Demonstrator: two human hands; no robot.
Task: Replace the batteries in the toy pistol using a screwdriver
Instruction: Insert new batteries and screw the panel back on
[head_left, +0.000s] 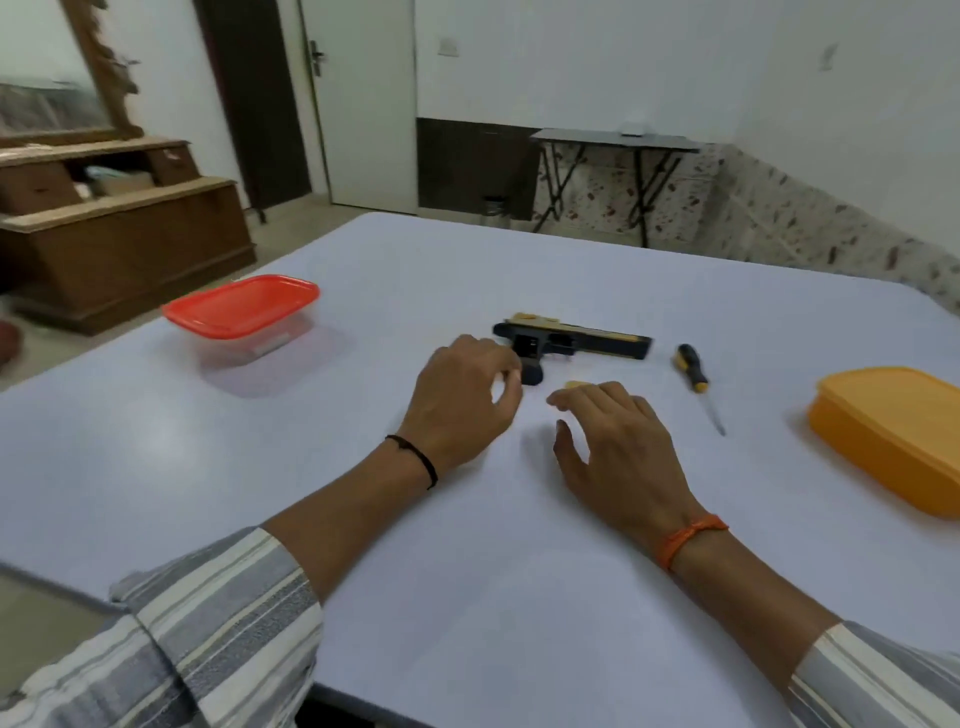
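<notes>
A black and gold toy pistol (576, 340) lies on its side on the pale table (363, 467), barrel pointing right. My left hand (462, 397) hovers just left of its grip, fingers loosely curled and holding nothing that I can see. My right hand (613, 441) is spread flat near the table in front of the pistol. A small yellow piece (575, 385) peeks out past its fingertips. A screwdriver (696, 379) with a black and yellow handle lies to the right of the pistol, tip toward me.
A clear box with a red lid (241, 306) stands at the left of the table. An orange lidded box (893, 436) sits at the right edge. Behind the table are a wooden dresser (119, 228), a door and a small folding table (613, 140).
</notes>
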